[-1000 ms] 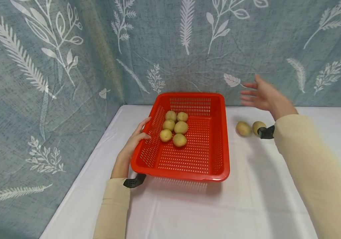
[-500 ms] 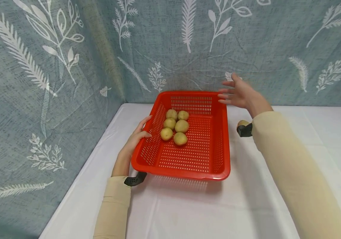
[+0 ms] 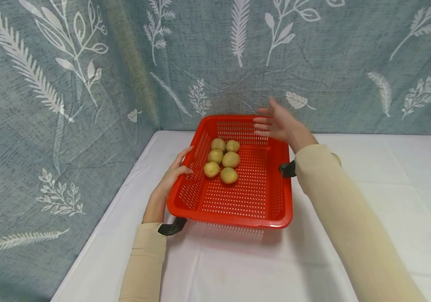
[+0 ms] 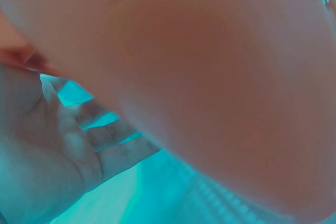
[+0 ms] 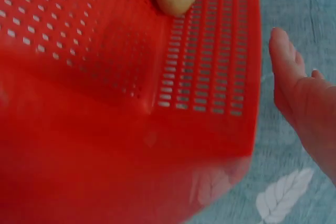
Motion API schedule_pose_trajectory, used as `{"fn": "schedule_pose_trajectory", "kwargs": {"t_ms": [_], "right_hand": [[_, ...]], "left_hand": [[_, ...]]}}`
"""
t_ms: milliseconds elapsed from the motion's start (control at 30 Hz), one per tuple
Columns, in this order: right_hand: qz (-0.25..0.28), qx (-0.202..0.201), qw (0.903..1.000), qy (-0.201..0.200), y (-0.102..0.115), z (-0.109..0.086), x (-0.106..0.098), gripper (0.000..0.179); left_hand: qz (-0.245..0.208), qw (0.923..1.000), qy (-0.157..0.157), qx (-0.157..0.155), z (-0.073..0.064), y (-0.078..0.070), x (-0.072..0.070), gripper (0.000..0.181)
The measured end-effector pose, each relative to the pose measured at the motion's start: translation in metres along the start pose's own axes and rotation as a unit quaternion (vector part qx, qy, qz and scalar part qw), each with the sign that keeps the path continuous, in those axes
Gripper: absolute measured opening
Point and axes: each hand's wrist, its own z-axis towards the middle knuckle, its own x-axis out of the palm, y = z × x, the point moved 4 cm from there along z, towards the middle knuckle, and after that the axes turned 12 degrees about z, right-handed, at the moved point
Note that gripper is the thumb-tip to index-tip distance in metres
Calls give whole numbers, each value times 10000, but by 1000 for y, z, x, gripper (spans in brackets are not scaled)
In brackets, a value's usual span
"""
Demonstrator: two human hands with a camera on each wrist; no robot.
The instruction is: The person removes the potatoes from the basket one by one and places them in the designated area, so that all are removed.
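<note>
A red perforated plastic basket [image 3: 230, 220] stands on the table with several potatoes [image 3: 231, 160] grouped in its left half. My left hand [image 3: 171, 176] grips its left rim, the thumb over the edge. In the left wrist view that hand's fingers [image 4: 126, 156] reach along the basket's outer side, partly hidden by it. My right hand [image 3: 281, 123] is over the basket's back right corner, fingers extended and holding nothing. From the right wrist, the hand [image 5: 304, 98] appears beside the rim, apart from it. Another potato [image 3: 336, 158] peeks out behind the right sleeve.
A white cloth [image 3: 385, 167] covers the table. Patterned blue-grey fabric [image 3: 313, 54] hangs close behind the basket and along the left side. Black wrist straps [image 3: 288, 169] are worn at both wrists.
My right hand has moved left, from above the potatoes outside to above the basket's back right corner. Its sleeve now hides most of those potatoes. The left hand keeps its hold.
</note>
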Motion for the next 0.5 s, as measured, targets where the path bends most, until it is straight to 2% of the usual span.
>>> {"fn": "schedule_pose_trajectory", "kwargs": {"t_ms": [267, 500], "right_hand": [[363, -71, 9990, 237, -15, 8, 17, 65], [816, -24, 9963, 275, -37, 18, 21, 65]], "left_hand": [[56, 9999, -52, 98, -1, -2, 0, 72], [-2, 10000, -47, 73, -1, 0, -1, 72]]}}
